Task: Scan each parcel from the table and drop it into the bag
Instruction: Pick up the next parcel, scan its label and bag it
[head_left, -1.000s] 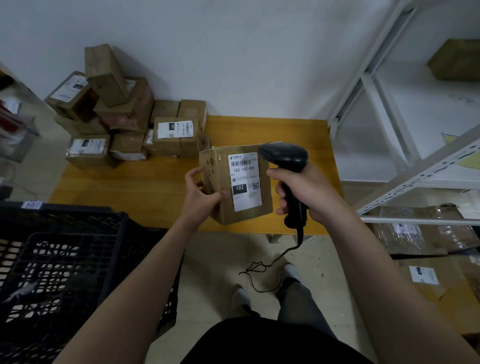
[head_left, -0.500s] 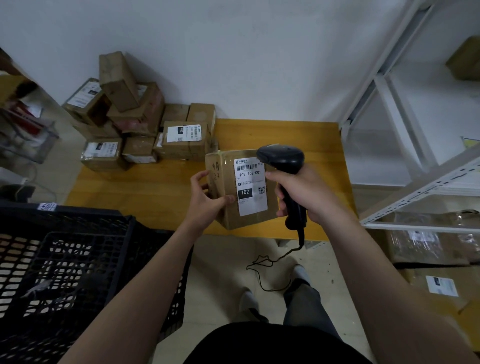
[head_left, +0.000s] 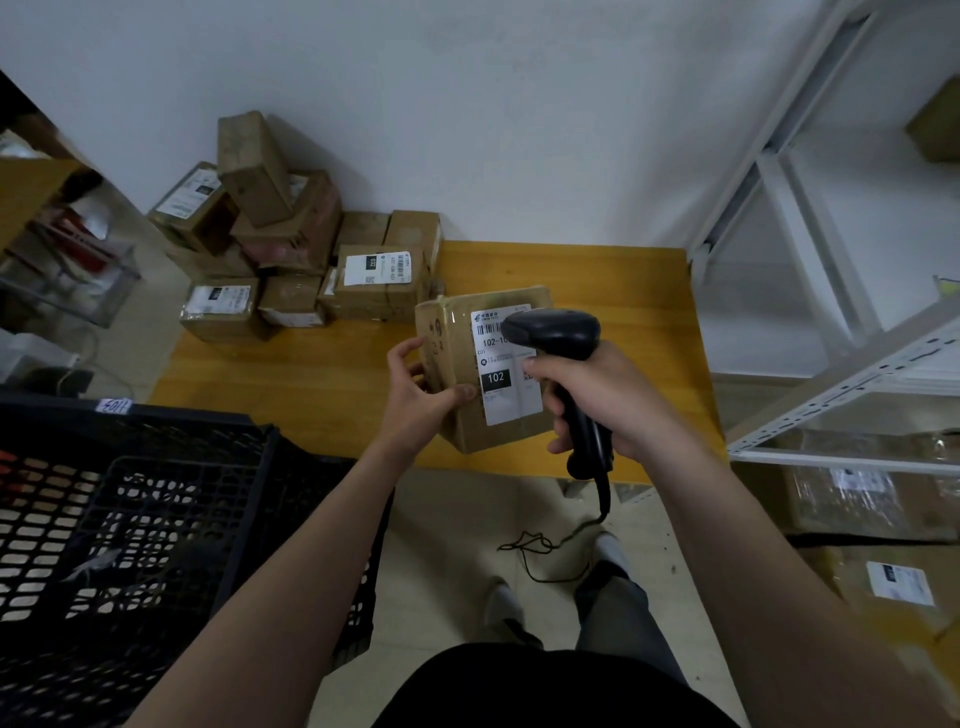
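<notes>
Parcel (head_left: 457, 353): centre frame, above the table (head_left: 623, 291) edge, label up.
Left hand (head_left: 421, 400): fingers curled round its left side.
Right hand (head_left: 608, 395): grips scanner (head_left: 556, 332), head over the barcode.
Progress: likely mid-scan; drop pending; pile (head_left: 291, 249) upper left awaits.

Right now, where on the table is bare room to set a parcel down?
Bare wood lies on the right of the table, between the held parcel and the white shelving. Another free strip runs between the parcel pile and the black crate. The back left corner, under that pile, is crowded.
</notes>
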